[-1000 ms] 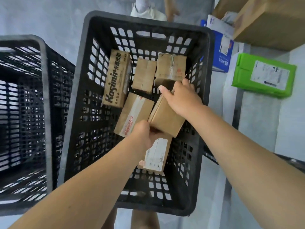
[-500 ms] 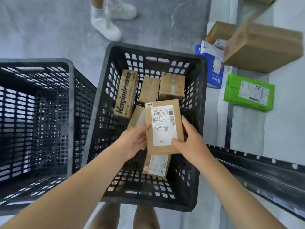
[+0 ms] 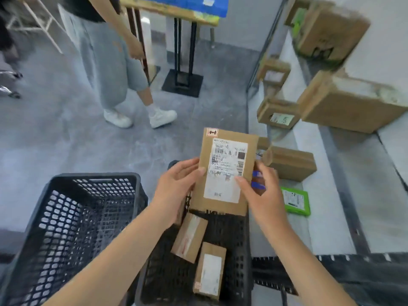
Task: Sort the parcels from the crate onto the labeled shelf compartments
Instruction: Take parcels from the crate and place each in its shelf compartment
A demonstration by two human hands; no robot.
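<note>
Parcel (image 3: 225, 173) is up out of the source crate (image 3: 244, 244), pinched between both hands, label face toward the camera. Left hand (image 3: 176, 184) grips its left edge, thumb on the front face. Right hand (image 3: 263, 195) grips the right edge, thumb on the white label, fingers round the back. Long axis runs away from the body, top end leaning slightly right. Key relation: shelf (image 3: 375, 195) lies to the right of the hands and beyond them, so the right hand is the nearer one. I'd expect a swing rightward, led by the right hand. Compartment labels are too blurred to read, so can't tell which slot it belongs in. Counts: one parcel in the hands; two black crates, source crate directly under the hands, second crate (image 3: 92, 176) left of the left forearm. Two parcels visible in the source crate: taped parcel (image 3: 189, 237) just body-side of the left hand, labelled parcel (image 3: 209, 274) nearer the body again. Anything more is hidden behind the held one. On the shelf: one green parcel (image 3: 295, 200) just right of the right hand, and five brown boxes as far as blur allows, nearest brown box (image 3: 291, 162) just past the right fingertips. One bystander (image 3: 114, 69) stands well beyond the left hand, clear of the path.
</note>
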